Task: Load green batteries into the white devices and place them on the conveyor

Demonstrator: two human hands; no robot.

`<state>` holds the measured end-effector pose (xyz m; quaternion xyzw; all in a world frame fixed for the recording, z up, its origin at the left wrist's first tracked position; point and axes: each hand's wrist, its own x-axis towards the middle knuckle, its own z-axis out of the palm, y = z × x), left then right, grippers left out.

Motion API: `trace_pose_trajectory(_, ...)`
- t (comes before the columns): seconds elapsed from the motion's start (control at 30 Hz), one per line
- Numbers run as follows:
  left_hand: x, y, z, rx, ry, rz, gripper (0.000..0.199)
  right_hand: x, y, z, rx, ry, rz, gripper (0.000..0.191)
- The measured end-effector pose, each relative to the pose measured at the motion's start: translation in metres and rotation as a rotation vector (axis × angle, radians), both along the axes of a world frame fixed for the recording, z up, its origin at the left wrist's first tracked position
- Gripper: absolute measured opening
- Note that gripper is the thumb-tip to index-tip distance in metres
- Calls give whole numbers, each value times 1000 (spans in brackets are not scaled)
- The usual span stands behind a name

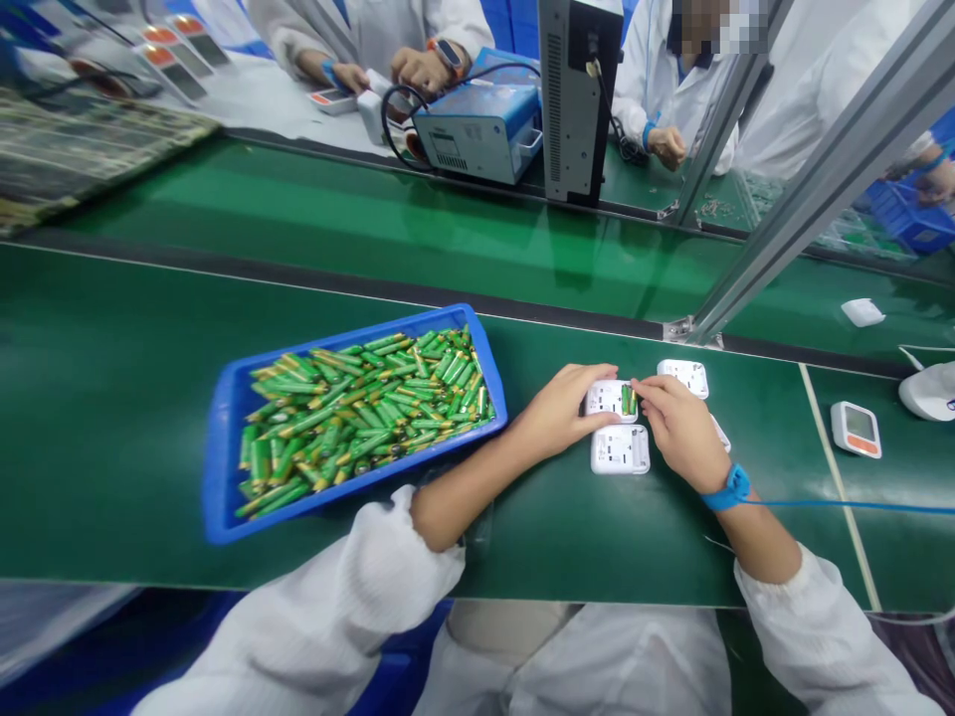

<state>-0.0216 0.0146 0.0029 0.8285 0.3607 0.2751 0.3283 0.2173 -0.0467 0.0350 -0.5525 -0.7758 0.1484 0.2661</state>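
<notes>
Your left hand holds the white unit on the green table. Its thumb lies on the side near you and its other fingers on the far side, so these fingers are clamped on the unit. Green batteries sit in the right end of this unit, just beside the fingertips of your right hand. The right thumb and forefinger are close together at that end; I cannot tell if they pinch something or only press.

Nearer to you than the left fingertips, just beside the held unit, there is a second white unit, lying flat. A third white unit lies just beyond the right fingers, and a fourth white unit is partly hidden behind the right hand. On your right wrist there is a blue strap, and its blue cord runs away to the right.

To the left of your left fingers stands the blue tray, filled with many loose green cells lying in all directions; your left forearm passes close to its near right corner. Well to the right of your right fingers, past a pale line, lies a device with a screen.
</notes>
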Motion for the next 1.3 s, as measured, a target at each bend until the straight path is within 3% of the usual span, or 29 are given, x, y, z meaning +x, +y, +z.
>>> trace_pose_trajectory(0.2, 0, -1, -1, 14, -8, 1, 59, -4, -12, -7, -93, -62, 34, 55)
trace_pose_trajectory(0.43, -1, 0, -3, 46, -16, -16, 61, 0, -10, 0, -117, 186, -43, 41)
trace_pose_trajectory(0.6, -1, 0, 6, 114, -70, -114, 50, 1, -5, -1, -220, 227, -91, 73)
trace_pose_trajectory(0.8, -1, -1, 11, 213, -99, -198, 39, 2, -4, -3, -179, 127, -34, 35)
trace_pose_trajectory(1.0, 0, -2, 12, 236, -180, -128, 47, 5, -8, 3, -130, 180, -25, 30)
trace_pose_trajectory(1.07, 0, -2, 12, 195, -213, -94, 51, 11, -17, 8, -90, 233, -95, 35)
trace_pose_trajectory(1.17, 1, 0, 9, 132, -197, -64, 53, 36, -46, 11, 32, 369, -308, 43)
trace_pose_trajectory(1.23, 2, 2, 4, 112, -162, -77, 52, 65, -74, 9, 137, 405, -480, 48)
trace_pose_trajectory(1.3, 3, 4, -2, 98, -124, -119, 51, 103, -106, 4, 224, 305, -650, 53)
